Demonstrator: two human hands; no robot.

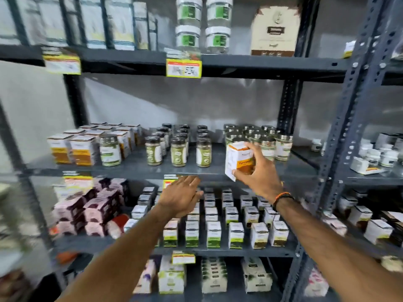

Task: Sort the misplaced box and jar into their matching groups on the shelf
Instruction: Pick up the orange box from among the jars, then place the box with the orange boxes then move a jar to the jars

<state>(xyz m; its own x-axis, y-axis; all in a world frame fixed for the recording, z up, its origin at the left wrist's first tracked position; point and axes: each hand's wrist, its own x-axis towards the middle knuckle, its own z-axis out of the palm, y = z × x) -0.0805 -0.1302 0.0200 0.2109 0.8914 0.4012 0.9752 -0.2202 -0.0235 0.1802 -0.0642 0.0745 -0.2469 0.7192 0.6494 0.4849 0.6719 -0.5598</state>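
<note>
Shelf unit: a dark grey metal shelf (218, 168) of slotted uprights and flat boards, four levels in view, filling the frame; a second like unit stands at the right.
Room: a pale grey wall shows behind the boards; edges of the picture are blurred.
Right hand: the right hand (259, 171) grips a white and orange box (237, 160), thumb at its lower front corner, fingers curled over its top and right side; a dark and orange band sits on the wrist.
Box: held tilted, just in front of the silver-lidded jars (270, 142) at the right end of the middle board; the letters "Turme" read on its orange panel.
Left hand: the left hand (183, 196) is empty, palm down, fingers spread wide, near the front lip of the middle board and over the board below.
Misplaced jar: a green-labelled jar (110, 150) with a dark lid stands among the orange boxes (74, 149) at the left end of the middle board, touching them.
Middle board, centre: three rows of black-lidded jars (178, 147).
Top board: stacked clear tubs (204, 23) with white lids, tall cartons to the left.
Lower board: white and green boxes (218, 225) in rows, pink packs (91, 205) at left.
Price tags: yellow tags (183, 68) clipped on the board edges.
</note>
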